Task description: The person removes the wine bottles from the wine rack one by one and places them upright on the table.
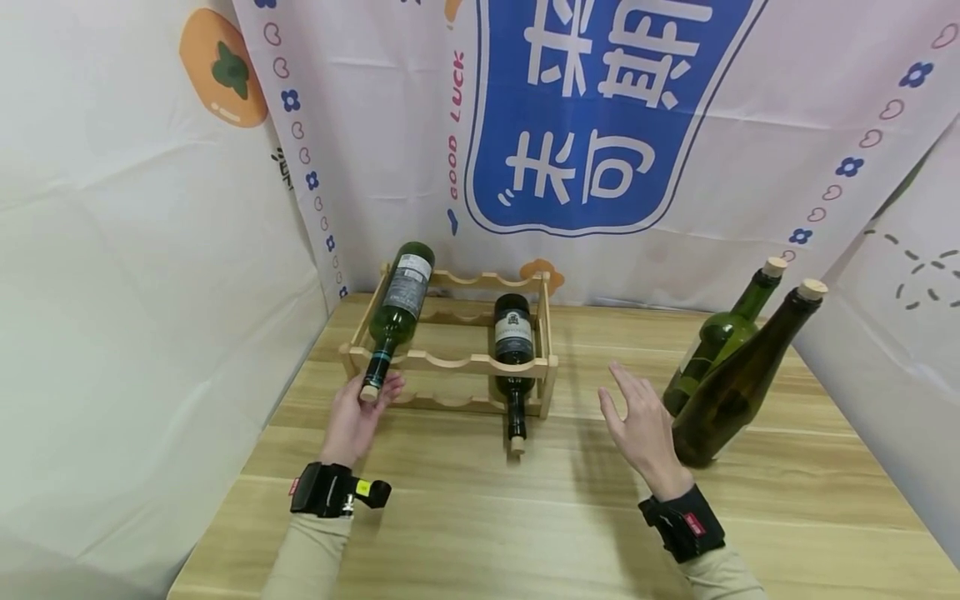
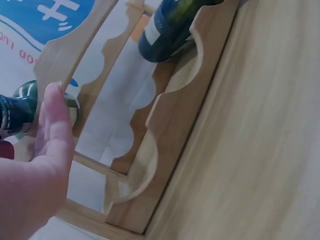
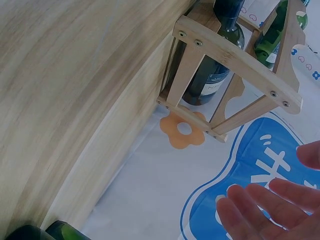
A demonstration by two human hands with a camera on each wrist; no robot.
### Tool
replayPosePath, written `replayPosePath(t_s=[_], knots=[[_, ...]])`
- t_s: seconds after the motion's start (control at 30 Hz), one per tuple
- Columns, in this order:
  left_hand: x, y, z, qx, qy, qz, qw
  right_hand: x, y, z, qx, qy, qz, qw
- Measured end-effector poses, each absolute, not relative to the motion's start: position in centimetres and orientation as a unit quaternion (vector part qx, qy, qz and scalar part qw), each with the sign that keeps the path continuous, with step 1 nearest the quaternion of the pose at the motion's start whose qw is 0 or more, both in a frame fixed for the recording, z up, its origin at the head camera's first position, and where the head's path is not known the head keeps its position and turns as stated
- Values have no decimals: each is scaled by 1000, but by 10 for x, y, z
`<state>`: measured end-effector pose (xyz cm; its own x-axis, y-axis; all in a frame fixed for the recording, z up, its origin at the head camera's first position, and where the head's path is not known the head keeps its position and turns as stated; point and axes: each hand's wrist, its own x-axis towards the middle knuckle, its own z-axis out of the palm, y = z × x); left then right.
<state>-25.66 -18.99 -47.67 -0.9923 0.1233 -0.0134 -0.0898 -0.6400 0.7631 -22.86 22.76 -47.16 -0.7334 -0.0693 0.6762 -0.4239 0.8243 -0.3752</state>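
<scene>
Left bottle [image 1: 407, 287]: green glass, lying along the far-left end of the rack's upper tier, base toward the back, neck poking out over the front rail [image 1: 480, 364]. Can't tell if the wood is taking all its weight.
Left hand [image 1: 356, 423]: up at the neck near the cork [image 1: 368, 393], fingers pretty much straight beside and under the glass. Thumb's mostly hidden, so can't say if there's any real pinch.
Right hand [image 1: 641, 429]: fingers spread and relaxed, holding nothing, near the standing pair.
Doing it well: looks like a settling-in step to me. I'd lower the neck gently into the dip, check the body sits in the back one too, and only then slide the fingers out. Let go early and a round bottle could roll or knock the rail, imo.
Rack [image 1: 549, 387]: pale wood, two tiers, wavy rails with smooth scooped dips; metal screw heads [image 3: 198, 43] on the end frame.
Right bottle [image 1: 513, 333]: dark glass, pale label, lying in the lower tier, neck out front.
Standing pair: a green bottle [image 1: 712, 337] and a browner, slope-shouldered dark bottle [image 1: 738, 392], both corked and shiny, so probably slippery.
Table [image 1: 487, 517]: streaky wood grain.
Cloth [image 1: 420, 167]: thin, creased, printed, hanging behind.
</scene>
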Motion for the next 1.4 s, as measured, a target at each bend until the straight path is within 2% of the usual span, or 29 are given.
replayPosePath(t_s=[0.23,0.57,1.03,1.4], knots=[[-256,-199,-462,8,427,897,114,-229,227,-472,137,-891,263,344],[-263,-203,-452,-22,481,866,137,-227,228,-475,137,-889,263,349],[-269,-201,-453,-34,504,854,125,-226,230,-476,139,-887,266,350],[-267,-197,-449,-23,493,858,143,-227,225,-474,148,-888,269,342]])
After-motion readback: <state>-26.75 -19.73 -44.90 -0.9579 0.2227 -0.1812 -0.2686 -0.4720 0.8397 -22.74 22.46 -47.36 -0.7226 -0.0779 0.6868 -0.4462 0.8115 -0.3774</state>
